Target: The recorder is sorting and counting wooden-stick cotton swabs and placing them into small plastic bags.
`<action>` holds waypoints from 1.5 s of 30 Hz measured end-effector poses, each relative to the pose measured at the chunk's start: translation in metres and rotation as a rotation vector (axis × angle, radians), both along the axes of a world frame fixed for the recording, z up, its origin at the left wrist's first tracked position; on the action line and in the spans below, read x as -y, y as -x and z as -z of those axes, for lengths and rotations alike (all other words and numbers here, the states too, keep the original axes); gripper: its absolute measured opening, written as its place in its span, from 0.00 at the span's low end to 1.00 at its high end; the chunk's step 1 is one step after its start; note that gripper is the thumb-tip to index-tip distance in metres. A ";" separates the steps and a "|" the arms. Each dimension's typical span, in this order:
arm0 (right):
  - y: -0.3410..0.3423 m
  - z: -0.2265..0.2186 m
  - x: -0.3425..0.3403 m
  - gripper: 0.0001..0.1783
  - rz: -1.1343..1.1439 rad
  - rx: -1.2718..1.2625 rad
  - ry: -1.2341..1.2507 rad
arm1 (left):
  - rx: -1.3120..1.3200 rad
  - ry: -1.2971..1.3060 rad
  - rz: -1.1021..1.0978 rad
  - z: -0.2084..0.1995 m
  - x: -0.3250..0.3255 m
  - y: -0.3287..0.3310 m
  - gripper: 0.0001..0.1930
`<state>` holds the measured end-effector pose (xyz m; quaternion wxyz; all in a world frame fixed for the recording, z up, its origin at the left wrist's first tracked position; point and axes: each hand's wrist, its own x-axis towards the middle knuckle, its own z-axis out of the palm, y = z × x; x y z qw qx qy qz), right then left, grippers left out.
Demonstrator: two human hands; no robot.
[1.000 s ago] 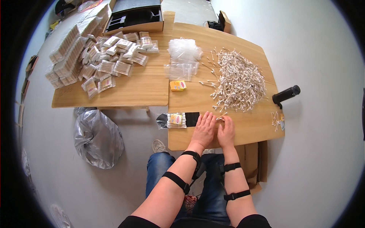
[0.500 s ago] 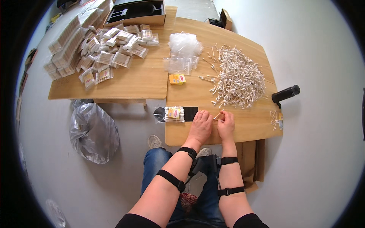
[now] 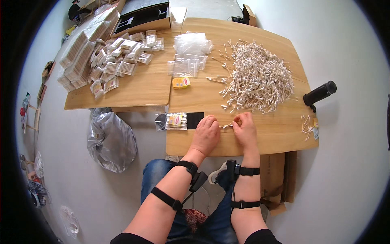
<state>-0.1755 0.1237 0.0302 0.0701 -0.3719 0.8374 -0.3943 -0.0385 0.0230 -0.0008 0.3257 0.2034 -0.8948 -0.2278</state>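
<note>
My left hand (image 3: 205,135) rests palm down at the right end of a flat black strip (image 3: 195,120), its fingers bent over that end; the thumb is hidden. A row of cotton swabs (image 3: 170,121) with a yellow-and-white label card (image 3: 176,119) lies at the strip's left end, beside clear plastic film. My right hand (image 3: 245,129) is closed in a pinch on a few loose cotton swabs (image 3: 226,125), which point left toward my left hand. Beyond it spreads a big heap of loose cotton swabs (image 3: 260,77).
Clear empty bags (image 3: 191,49) and yellow cards (image 3: 181,83) lie farther back. Filled swab packets (image 3: 122,55) are piled at far left near an open box (image 3: 142,20). A black cylinder (image 3: 320,93) juts at the right edge, near a few swabs (image 3: 307,128). A grey plastic bag (image 3: 111,140) stands below.
The head view has shifted, so the table sits differently. My right hand has turned slightly and stands a little farther from my left, still pinching swabs. My left hand stays at the strip.
</note>
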 end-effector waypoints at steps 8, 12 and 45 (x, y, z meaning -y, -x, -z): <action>0.008 -0.006 -0.003 0.04 -0.114 0.070 -0.042 | 0.021 -0.010 0.047 -0.008 0.005 -0.004 0.07; 0.017 -0.010 -0.007 0.03 -0.133 0.051 -0.087 | -0.013 -0.046 0.049 -0.007 0.003 0.001 0.06; 0.020 -0.002 0.011 0.05 -0.056 -0.231 -0.041 | 0.228 0.031 0.128 -0.021 0.024 0.043 0.23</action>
